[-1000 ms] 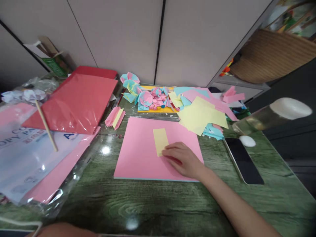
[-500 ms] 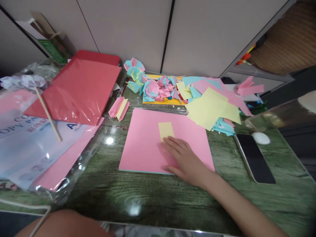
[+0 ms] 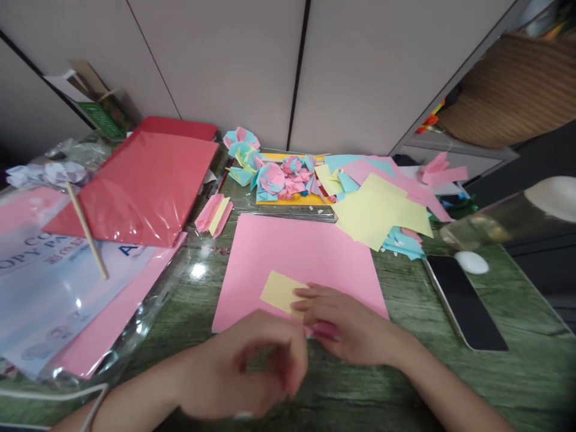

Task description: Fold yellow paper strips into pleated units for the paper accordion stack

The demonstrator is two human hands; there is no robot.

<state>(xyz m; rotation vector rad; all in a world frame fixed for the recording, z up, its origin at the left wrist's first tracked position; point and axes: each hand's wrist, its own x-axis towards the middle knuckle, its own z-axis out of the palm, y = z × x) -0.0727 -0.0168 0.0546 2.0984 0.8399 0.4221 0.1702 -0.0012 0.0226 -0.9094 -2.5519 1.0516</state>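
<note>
Your two hands are both at the near part of one pink sheet, which lies flat on the green table. With your right hand you have bent fingers resting on the right end of one yellow slip; whether your thumb pinches it from below, you cannot tell from this view. That slip lies slantwise on the nearer half of the pink sheet, left of your right fingertips. Your left hand, blurred, is curled with thumb and fingers drawn into a loose ring in front of the sheet's near edge; nothing shows inside it, and you cannot tell if its tips meet. Just left of the pink sheet's far corner sits one folded pink-and-yellow piece. Farther left you have one red packet, one printed copy-paper wrapper and one pale stick. Beyond the sheet's far edge are several paper flowers, too crowded for you to count. At its far right corner lies a heap of loose papers, overlapped past counting. Right of the pink sheet you have one phone, one white oval object and one clear container.
</note>
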